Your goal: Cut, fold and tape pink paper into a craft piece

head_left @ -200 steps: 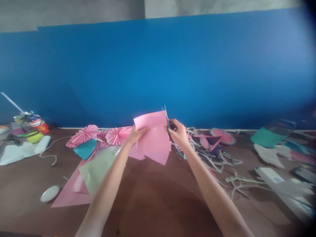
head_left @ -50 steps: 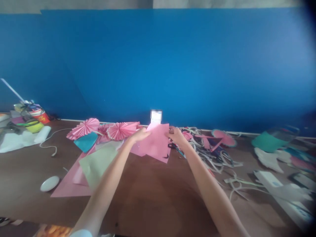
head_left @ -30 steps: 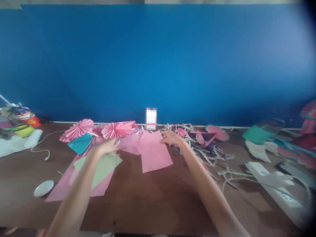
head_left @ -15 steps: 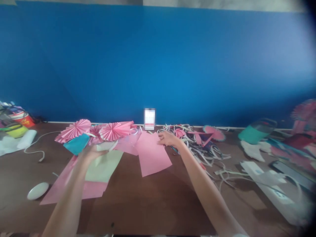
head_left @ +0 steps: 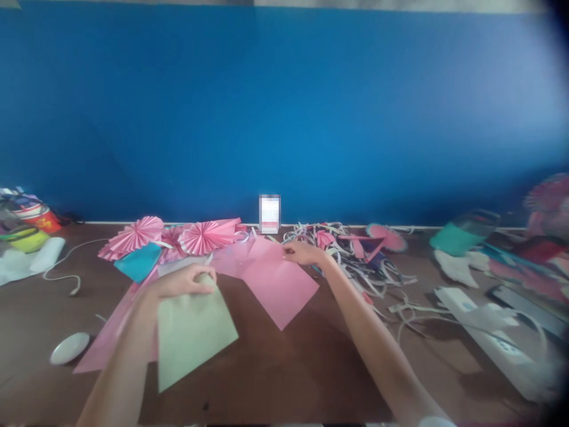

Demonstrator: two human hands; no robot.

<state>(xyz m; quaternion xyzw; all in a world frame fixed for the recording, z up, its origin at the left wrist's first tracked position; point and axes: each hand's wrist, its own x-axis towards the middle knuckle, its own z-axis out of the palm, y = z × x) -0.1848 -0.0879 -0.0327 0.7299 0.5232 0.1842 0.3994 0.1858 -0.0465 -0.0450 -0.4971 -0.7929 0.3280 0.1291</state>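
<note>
My left hand [head_left: 191, 281] pinches the upper edge of a pale green sheet of paper [head_left: 195, 332], thumb and fingers closed on it. That sheet partly covers a larger pink sheet [head_left: 109, 332] on the table. Farther right, my right hand [head_left: 302, 254] has its fingers closed at the upper right edge of another pink sheet of paper [head_left: 280, 290], whose lower corner points toward me. Behind my left hand lie folded pink paper fans [head_left: 202, 237] and a teal piece of paper [head_left: 138, 262].
Curled paper strips [head_left: 373, 276] lie tangled right of my right hand. A white power strip [head_left: 480, 338] with cables and a phone [head_left: 528, 308] are at the right. A white computer mouse [head_left: 70, 348] sits at the left. The blue partition [head_left: 284, 118] rises behind the table.
My left hand has drawn the green sheet toward me and to the right, off part of the pink sheet. The pink sheet at my right hand has turned, its lower corner swinging right.
</note>
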